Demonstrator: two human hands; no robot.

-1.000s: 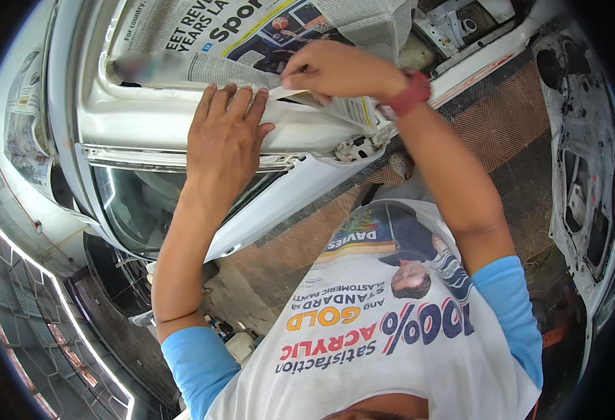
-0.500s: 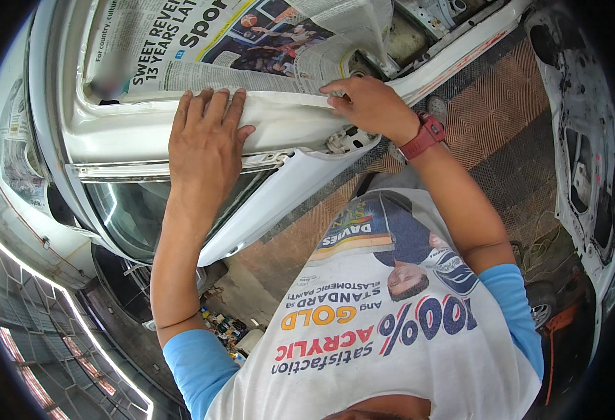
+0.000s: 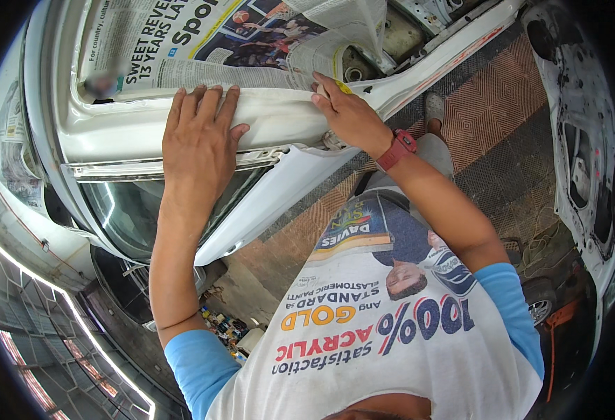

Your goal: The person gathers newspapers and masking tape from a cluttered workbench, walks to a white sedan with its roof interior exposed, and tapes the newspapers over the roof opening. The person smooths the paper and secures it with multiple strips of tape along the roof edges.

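Observation:
My left hand (image 3: 199, 136) lies flat on a white car body panel (image 3: 279, 122), fingers stretched out and a little apart. Its fingertips rest on a pale strip that looks like masking tape (image 3: 272, 92), running along the lower edge of a newspaper sheet (image 3: 251, 42). The sheet covers an opening in the car body. Farther right along the same edge, my right hand (image 3: 353, 115) has its thumb and forefinger at the strip's right end, with a bit of the pale strip between them. A red watch (image 3: 397, 150) is on that wrist.
Below the panel is a window (image 3: 132, 217) beside a white car part (image 3: 251, 210). At right stands a bare car door shell (image 3: 580, 140). Patterned floor mats (image 3: 489, 105) lie below, with a foot (image 3: 435, 108) on them. Cluttered small items (image 3: 225, 329) sit at lower left.
My right hand has moved left along the newspaper's edge, closer to my left hand. The left hand has shifted slightly left with the view and stays flat. More bare metal shows right of the newspaper.

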